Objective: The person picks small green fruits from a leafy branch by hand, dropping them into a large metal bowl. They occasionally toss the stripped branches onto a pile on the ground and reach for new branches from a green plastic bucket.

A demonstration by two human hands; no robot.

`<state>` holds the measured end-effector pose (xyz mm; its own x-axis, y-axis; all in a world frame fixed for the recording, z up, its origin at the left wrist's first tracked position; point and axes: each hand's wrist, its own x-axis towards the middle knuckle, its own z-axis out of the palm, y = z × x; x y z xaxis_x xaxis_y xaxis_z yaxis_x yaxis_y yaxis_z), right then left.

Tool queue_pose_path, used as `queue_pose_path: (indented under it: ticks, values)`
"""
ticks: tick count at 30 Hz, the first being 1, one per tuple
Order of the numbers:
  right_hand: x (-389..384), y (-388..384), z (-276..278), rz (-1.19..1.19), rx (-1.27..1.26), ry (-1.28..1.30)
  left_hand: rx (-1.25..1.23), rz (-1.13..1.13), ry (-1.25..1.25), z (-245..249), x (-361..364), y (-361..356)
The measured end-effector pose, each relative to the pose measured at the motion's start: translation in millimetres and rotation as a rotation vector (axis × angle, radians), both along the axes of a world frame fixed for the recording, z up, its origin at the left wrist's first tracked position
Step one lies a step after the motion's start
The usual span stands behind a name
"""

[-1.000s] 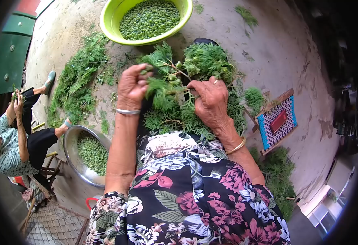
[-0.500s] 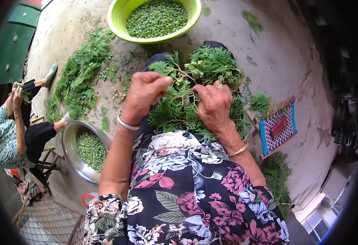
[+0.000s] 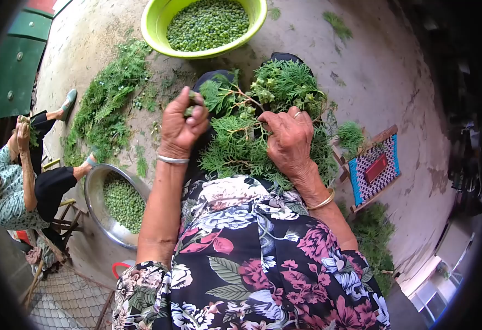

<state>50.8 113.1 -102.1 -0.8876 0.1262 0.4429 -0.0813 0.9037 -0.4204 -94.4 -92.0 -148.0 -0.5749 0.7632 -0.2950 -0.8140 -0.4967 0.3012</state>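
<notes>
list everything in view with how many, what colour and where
lime bowl: one, yellow-green, floor ahead
metal bowl: one, silver, floor left
small round pods: many, green, both bowls
leafy branches: many, green, lap and floor
woven seat: one, multicoloured, right
flat case: one, red, on seat
panel: one, green, upper left
wire mesh: one, grey, lower left
other person: one, patterned top, far left
left hand: one, holding green bits
right hand: one, gripping branch

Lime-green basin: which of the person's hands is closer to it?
The left. The left hand is raised on the near side of the basin, green bits at its fingers; the right hand is farther back and to the right, at a leafy branch.
</notes>
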Motion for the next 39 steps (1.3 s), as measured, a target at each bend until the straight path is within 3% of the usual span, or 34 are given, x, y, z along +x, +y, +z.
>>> queue_pose_path:
  ticks: [1, 3, 6, 10, 13, 15, 17, 18, 23, 25, 29, 32, 39]
  values:
    - [1, 0, 0, -0.001, 0.0, 0.0, 0.107, -0.013, 0.006, 6, -5, -5]
    - [1, -1, 0, 0.0, 0.024, -0.002, -0.121, 0.021, -0.009, 17, -2, -13]
    - [1, -2, -3, -0.002, 0.02, 0.018, -0.249, -0.061, 0.253, 25, 17, -2]
    - [2, -1, -2, 0.021, 0.012, 0.006, -0.761, -0.327, 0.371, 27, 38, 17]
    - [4, -1, -1, 0.031, 0.009, 0.022, -0.602, -0.183, 0.49, 11, 42, 35]
    - [4, -1, 1, 0.031, -0.001, 0.015, -0.624, -0.151, 0.567, 5, 41, 41]
    - [3, -1, 0, 0.034, -0.01, 0.022, -0.593, 0.046, 0.287, 4, 44, 52]
    - [4, 0, -1, 0.036, -0.019, 0.024, -0.459, 0.084, 0.189, 5, 44, 53]
    - [5, 0, 1, 0.038, -0.019, 0.004, -0.484, 0.139, 0.197, -2, 46, 52]
    - [5, 1, 1, 0.041, -0.028, 0.001, -0.624, 0.192, 0.307, 3, 47, 50]
    - [4, 1, 0, 0.045, -0.033, 0.002, -0.471, 0.165, 0.304, 11, 38, 49]
    - [4, 1, 1, 0.05, -0.045, -0.004, -0.245, -0.12, 0.113, 1, 23, 43]
    - [4, 1, 1, 0.055, -0.04, -0.01, -0.308, -0.087, -0.15, -1, 30, 52]
